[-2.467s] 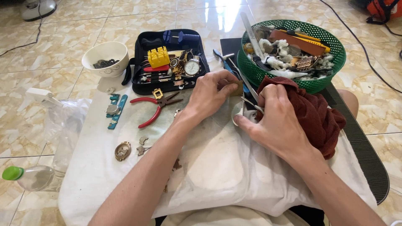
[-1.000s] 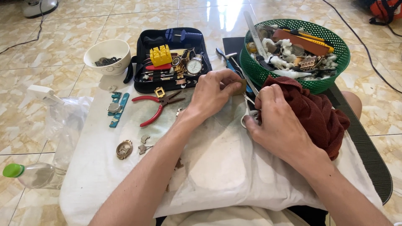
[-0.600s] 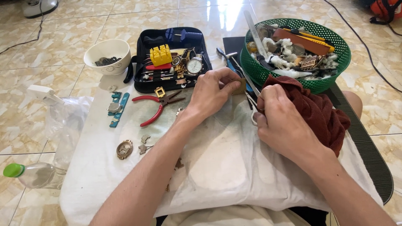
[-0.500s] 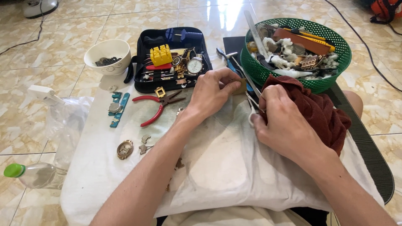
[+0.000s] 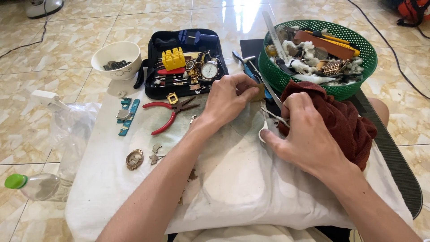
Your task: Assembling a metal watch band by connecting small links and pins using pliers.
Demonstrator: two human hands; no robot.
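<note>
**Small scissors at a scrap of brown card, mid-frame**

Head view: the left hand [image 5: 230,96] pinches a small brown card piece [image 5: 258,92] just right of centre, fingers narrowed on it. The right hand [image 5: 304,132] is curled round small scissors [image 5: 268,121], a loop showing at the thumb. The scissors run from lower left up to the right, blades toward the card and the green basket [image 5: 358,85]. It looks like trimming; next calls for steady alignment of the blades.
</note>
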